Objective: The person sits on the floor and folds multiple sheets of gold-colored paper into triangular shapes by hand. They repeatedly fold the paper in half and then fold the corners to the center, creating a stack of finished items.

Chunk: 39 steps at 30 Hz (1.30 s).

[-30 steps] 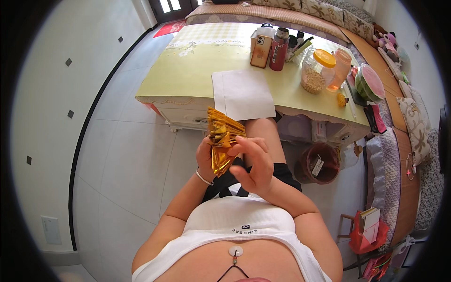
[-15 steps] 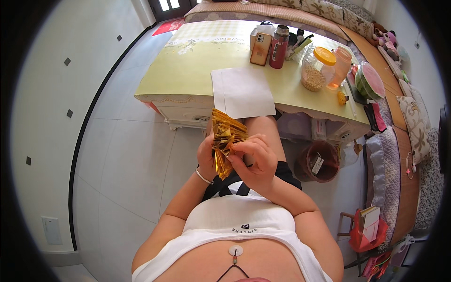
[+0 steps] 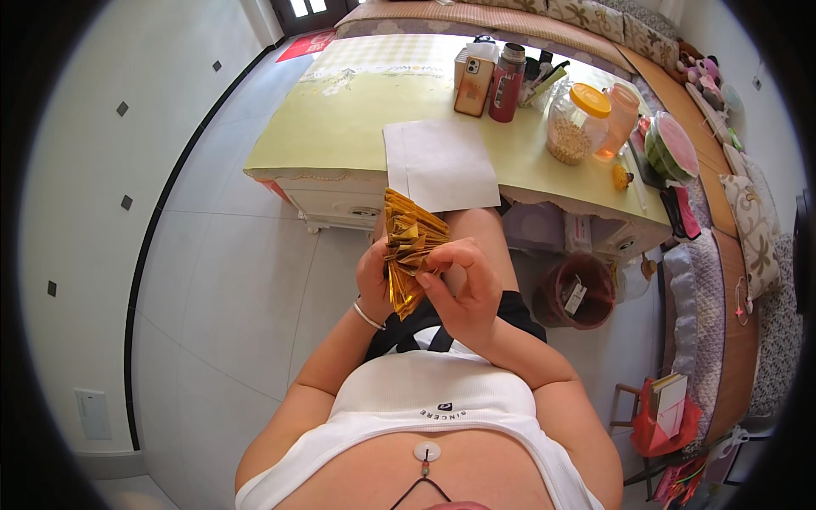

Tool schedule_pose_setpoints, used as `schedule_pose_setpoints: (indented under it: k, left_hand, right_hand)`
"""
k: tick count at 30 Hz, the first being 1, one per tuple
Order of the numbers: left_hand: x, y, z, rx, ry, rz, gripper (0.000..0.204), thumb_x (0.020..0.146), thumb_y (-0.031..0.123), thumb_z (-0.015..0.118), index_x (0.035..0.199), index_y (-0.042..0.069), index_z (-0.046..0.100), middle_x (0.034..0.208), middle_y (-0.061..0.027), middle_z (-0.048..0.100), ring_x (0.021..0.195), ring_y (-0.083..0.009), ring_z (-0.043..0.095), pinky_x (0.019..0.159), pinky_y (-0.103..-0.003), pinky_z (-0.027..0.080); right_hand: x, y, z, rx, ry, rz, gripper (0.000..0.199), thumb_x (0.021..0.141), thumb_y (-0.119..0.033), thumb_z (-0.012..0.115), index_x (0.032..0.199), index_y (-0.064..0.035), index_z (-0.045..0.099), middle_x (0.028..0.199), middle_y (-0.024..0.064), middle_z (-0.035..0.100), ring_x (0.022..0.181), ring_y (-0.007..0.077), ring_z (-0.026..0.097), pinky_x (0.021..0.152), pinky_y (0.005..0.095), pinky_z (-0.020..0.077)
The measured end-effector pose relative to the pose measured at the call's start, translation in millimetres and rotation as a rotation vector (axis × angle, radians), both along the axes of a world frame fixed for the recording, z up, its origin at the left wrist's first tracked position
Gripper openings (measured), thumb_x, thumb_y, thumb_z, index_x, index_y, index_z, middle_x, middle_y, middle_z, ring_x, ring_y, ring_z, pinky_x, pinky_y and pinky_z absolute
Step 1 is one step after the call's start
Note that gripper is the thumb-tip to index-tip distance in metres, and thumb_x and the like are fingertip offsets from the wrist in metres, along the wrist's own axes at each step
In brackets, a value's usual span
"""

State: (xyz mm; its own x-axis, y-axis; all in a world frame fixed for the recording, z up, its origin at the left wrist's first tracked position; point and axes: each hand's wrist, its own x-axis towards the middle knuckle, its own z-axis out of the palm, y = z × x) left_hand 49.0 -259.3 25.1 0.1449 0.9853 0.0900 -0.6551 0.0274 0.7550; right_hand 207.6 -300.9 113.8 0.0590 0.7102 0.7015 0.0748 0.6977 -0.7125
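Observation:
A bundle of pleated gold foil paper point(image 3: 411, 242) is held up over my lap, its folds fanning out at both ends. My left hand point(image 3: 372, 276) is wrapped round the bundle's left side, partly hidden behind it. On the other side, my right hand point(image 3: 466, 285) has its thumb and index finger curled together at a fold near the middle of the foil. Beyond the bundle, white paper sheets point(image 3: 442, 166) lie over the table's near edge.
On the yellow-covered table point(image 3: 323, 127) stand a phone point(image 3: 473, 85), a red flask point(image 3: 507, 85), a yellow-lidded jar point(image 3: 576, 127) and a cut watermelon point(image 3: 671, 149). A dark red bin point(image 3: 578, 293) is on the floor at the right, near a red bag point(image 3: 663, 429).
The foil bundle has tilted slightly and its folds look more spread. My right fingers have shifted a little along the folds; my left hand keeps its hold.

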Motion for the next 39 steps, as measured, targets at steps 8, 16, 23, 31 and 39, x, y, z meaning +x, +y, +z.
schedule_pose_setpoints:
  k: [8, 16, 23, 31, 39]
  left_hand:
    - [3, -4, 20, 0.106, -0.28, -0.199, 0.044, 0.108, 0.034, 0.04, 0.124, -0.003, 0.057, 0.118, -0.0153, 0.065, 0.107, -0.0216, 0.065, 0.096, -0.035, 0.054]
    - [0, -2, 15, 0.09, -0.249, -0.184, 0.048, 0.109, 0.037, 0.036, 0.128, -0.004, 0.055, 0.121, -0.0156, 0.065, 0.109, -0.022, 0.065, 0.098, -0.036, 0.053]
    - [1, -5, 17, 0.053, -0.284, -0.202, 0.041, 0.108, 0.033, 0.046, 0.124, -0.003, 0.057, 0.117, -0.0143, 0.066, 0.104, -0.0209, 0.066, 0.093, -0.035, 0.055]
    - [-10, 0, -20, 0.245, 0.394, 0.092, 0.051, 0.105, 0.046, 0.048, 0.125, 0.0, 0.058, 0.116, -0.0143, 0.067, 0.102, -0.0235, 0.067, 0.094, -0.038, 0.056]
    - [-10, 0, -25, 0.198, 0.368, 0.069, 0.054, 0.103, 0.049, 0.053, 0.125, 0.0, 0.059, 0.117, -0.0144, 0.067, 0.104, -0.0233, 0.067, 0.095, -0.037, 0.056]
  right_hand:
    - [5, 6, -2, 0.269, -0.138, -0.094, 0.024, 0.079, -0.004, 0.082, 0.099, -0.01, 0.07, 0.093, 0.0042, 0.069, 0.082, 0.0213, 0.06, 0.076, 0.0346, 0.0425]
    - [4, 4, 2, 0.325, -0.198, -0.146, 0.024, 0.074, -0.006, 0.083, 0.096, -0.0119, 0.075, 0.094, 0.0012, 0.067, 0.084, 0.0212, 0.059, 0.077, 0.034, 0.0424]
    - [5, 1, 5, 0.282, -0.253, -0.159, 0.023, 0.074, -0.005, 0.081, 0.095, -0.0109, 0.075, 0.09, 0.0012, 0.062, 0.083, 0.0226, 0.056, 0.076, 0.0346, 0.0432]
    - [8, 6, 6, 0.233, -0.236, -0.084, 0.02, 0.074, -0.004, 0.08, 0.093, -0.0096, 0.074, 0.088, 0.0027, 0.06, 0.08, 0.0236, 0.055, 0.073, 0.0351, 0.0444]
    - [7, 2, 8, 0.276, -0.206, -0.175, 0.022, 0.071, -0.004, 0.082, 0.091, -0.0095, 0.076, 0.099, 0.0039, 0.068, 0.085, 0.022, 0.059, 0.071, 0.0344, 0.0454]
